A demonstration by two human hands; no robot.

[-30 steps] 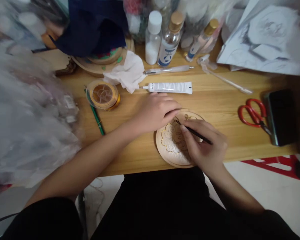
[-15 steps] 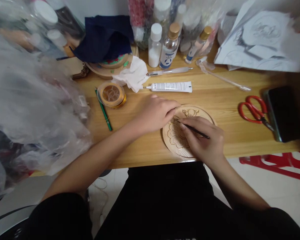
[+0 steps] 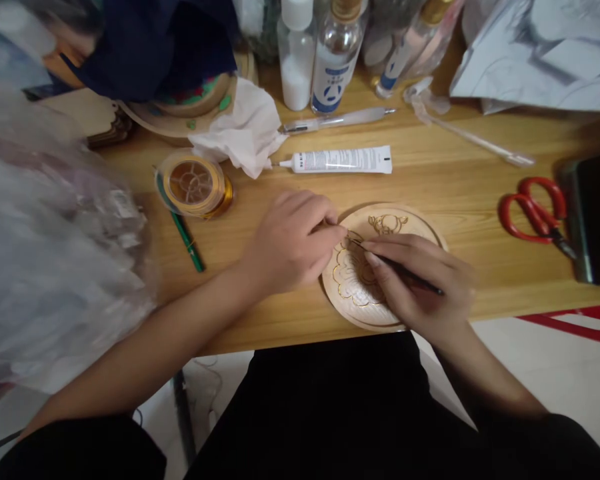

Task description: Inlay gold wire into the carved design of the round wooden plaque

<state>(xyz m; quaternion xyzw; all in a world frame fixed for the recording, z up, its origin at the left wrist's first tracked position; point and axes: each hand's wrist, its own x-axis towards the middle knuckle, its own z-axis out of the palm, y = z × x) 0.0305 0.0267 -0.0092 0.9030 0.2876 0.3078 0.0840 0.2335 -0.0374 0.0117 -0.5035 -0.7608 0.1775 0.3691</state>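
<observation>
The disc (image 3: 357, 290) lies flat on the tabletop (image 3: 473, 190), partly under the right hand (image 3: 425, 287), whose grip is narrow around one dark tool (image 3: 403, 269). The left hand (image 3: 297, 243) sits bent at the disc's left edge; I cannot tell whether its grip holds anything. The disc looks light and stiff, its gold outline (image 3: 336, 273) delicate, so best held by the rim (image 3: 331, 288). Counting: one disc, one tube (image 3: 343, 161), one spool (image 3: 193, 183), three front bottles (image 3: 330, 80)

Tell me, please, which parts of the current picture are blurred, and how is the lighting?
Head view, blur: the plastic bags at left look smeared, the right hand soft at its outer edge, while the white tube is clearer; head view, light: rather dim and uneven, the dark device at right sinking into shadow, the wooden disc showing golden glints.
</observation>
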